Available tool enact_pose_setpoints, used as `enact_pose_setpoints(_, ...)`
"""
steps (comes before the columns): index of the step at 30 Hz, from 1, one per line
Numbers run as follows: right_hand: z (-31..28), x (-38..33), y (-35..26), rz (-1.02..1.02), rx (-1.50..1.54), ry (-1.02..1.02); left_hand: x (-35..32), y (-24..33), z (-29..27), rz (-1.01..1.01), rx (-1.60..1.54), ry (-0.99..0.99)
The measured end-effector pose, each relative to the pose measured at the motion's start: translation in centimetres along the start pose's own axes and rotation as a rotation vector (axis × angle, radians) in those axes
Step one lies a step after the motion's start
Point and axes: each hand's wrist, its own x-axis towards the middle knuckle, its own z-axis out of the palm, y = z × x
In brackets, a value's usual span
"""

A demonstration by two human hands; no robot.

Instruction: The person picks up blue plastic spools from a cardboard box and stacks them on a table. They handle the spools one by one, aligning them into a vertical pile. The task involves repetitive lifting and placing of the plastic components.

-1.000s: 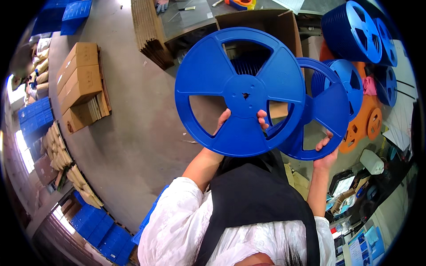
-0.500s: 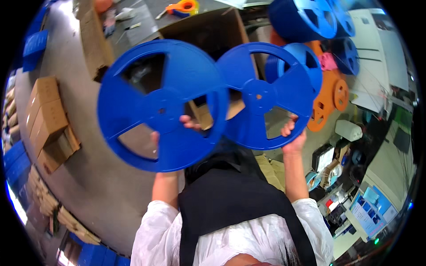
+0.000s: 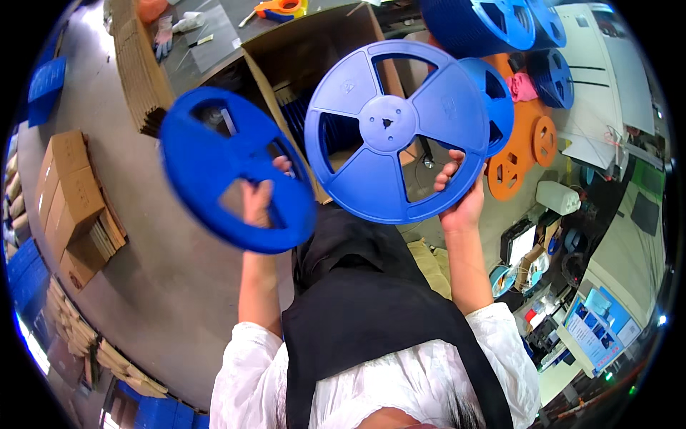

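Now that the left grip (image 3: 257, 204) has tilted its round blue plastic reel (image 3: 193, 154), clasped through a window, I see the right grip (image 3: 464, 204) holding a second blue plastic reel (image 3: 375, 118) (nearly face-on) by the rim in front of the open brown cardboard box (image 3: 300, 53), leaving neither free.

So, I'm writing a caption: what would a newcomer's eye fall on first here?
First, the tilted blue reel in the left hand and the nearly face-on reel in the right hand, side by side mid-picture. Then, to their right, the orange discs, with a pink bundle above them.
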Motion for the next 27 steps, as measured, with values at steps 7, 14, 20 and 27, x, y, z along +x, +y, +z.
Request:
enact_pose_setpoints(7,12.3,-4.7,7.6,-0.368,-1.138,-0.647,-0.3,-3.3,10.0,-0.178,-0.268,-0.253)
enact_pose_setpoints(14,12.7,-3.9,6.1,-0.528,-1.228,-0.889,-0.2,-3.1,7.7,-0.432,-0.63,-0.501)
enact_pose_setpoints(20,5.8,-0.4,2.8,-0.753,-1.28,-0.314,0.7,-3.0,6.4,-0.389,-0.674,-0.592)
enact_pose_setpoints(27,2.8,2.3,3.5,-0.363,-0.845,-0.143,1.6,-4.8,5.4,-0.392,-0.875,-0.583)
